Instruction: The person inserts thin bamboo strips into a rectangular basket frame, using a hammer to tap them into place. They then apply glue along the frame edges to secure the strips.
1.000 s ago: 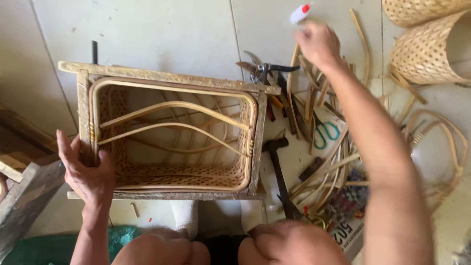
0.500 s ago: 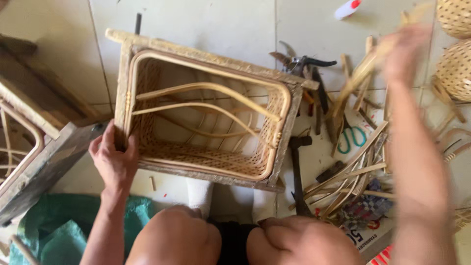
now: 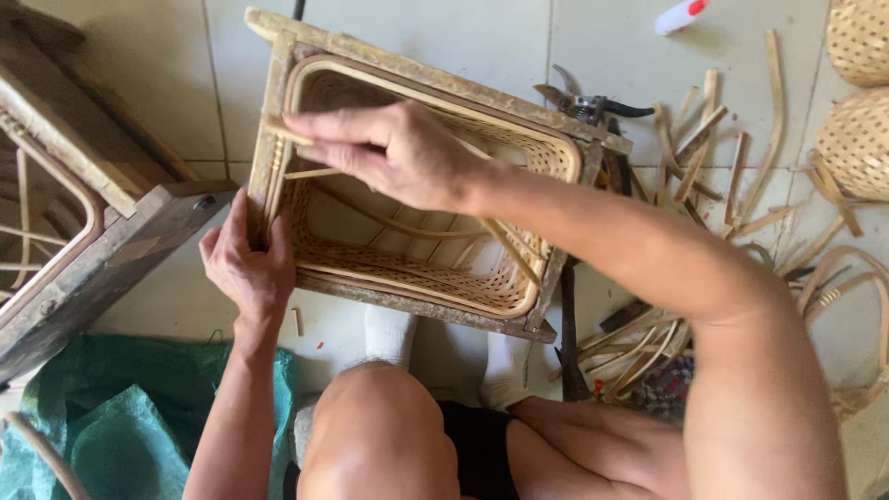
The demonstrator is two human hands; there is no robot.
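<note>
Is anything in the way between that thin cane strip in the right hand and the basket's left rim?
Nothing visible. The right hand holds the cane strip right at the rattan basket rim, while the left hand grips the corner below.

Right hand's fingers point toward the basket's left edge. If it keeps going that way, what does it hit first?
Probably the basket's left rim: the right hand holds a thin strip whose tip already lies at that rim. Height above the rim is unclear. Beyond lies the wooden frame.

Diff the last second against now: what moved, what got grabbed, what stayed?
Right hand swung from the cane scraps at right across to the rattan box, now holding a thin cane strip at its left rim. Left hand stayed gripping the box's left side; pruning shears unmoved.
</note>
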